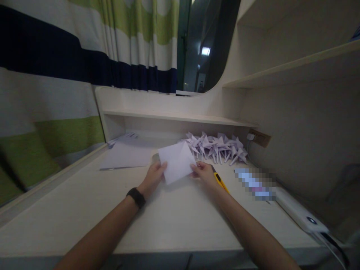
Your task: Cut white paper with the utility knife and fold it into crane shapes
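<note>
Between my two hands is a square sheet of white paper (177,162), raised a little above the desk and tilted. My left hand (154,175) pinches its left edge, thumb on top. At the right corner my right hand (204,172) grips the sheet between thumb and fingers. A yellow and black utility knife (221,182) lies on the desk beside my right wrist, partly hidden by it. Behind the sheet, a heap of folded white paper pinwheels (216,147) stretches along the back of the desk.
A stack of white paper (126,152) lies at the back left. On the right are a blurred-out phone (254,183), a long white power bank or strip (299,212) with cables, and a wall socket (260,138). A low shelf (174,117) runs above the desk's back.
</note>
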`<state>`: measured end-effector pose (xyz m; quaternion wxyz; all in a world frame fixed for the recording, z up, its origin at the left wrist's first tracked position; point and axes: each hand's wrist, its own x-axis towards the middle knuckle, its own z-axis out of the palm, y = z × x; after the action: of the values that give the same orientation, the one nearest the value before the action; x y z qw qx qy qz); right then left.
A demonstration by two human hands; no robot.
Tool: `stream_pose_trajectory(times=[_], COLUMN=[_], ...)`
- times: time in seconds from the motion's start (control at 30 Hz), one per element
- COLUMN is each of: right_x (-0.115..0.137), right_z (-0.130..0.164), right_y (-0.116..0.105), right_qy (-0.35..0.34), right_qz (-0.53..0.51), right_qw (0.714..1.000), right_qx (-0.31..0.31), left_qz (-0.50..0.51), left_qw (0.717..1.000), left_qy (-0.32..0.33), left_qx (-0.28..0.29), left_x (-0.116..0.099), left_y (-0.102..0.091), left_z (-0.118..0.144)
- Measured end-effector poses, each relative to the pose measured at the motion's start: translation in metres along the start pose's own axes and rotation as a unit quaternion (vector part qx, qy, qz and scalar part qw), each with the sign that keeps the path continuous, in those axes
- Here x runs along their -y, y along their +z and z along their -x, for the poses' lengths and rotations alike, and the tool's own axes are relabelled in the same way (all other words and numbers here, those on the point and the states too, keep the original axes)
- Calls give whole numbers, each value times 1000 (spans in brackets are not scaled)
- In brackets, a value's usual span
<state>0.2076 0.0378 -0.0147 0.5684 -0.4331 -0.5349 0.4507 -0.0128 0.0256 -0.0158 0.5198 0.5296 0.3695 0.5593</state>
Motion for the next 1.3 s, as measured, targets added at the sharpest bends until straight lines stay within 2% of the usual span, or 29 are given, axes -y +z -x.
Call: stream_pose_trajectory(times=[0.07,0.13,0.23,0.43,0.6,0.77,1.03,1.23,1.3], right_x=[-2,-1,5,16,13,5,2,6,8], right_z=[-2,-1,1,4,-2,-8,-12,-15,-13], right_y=[-2,-3,-3,-13,-17,-17,-27,-34,-34], right_qy=[-5,-8,-6,19,27,31,46,43,54], right_qz=[-1,-2,-10,17,5,-4,16,14,13], right_qw=[1000,1000,999,990,995,999,996,997,995], right_qx=[8,22,44,141,93,44,72,66,81], left_qz=[44,68,70,53,28,-13,-112,-106,-100], left_qw=[998,996,996,997,998,998,992,993,993], left_qy=[-9,-9,-14,-40,-54,-59,-47,-58,-60], left_qx=[44,62,58,36,13,-6,-37,-7,3], left_x=[2,2,-2,-14,-10,-12,-20,-24,-24], left_y=[-1,-1,1,-4,-16,-17,-28,-34,-34], left_z=[-1,0,2,5,-2,-4,-8,-7,-7])
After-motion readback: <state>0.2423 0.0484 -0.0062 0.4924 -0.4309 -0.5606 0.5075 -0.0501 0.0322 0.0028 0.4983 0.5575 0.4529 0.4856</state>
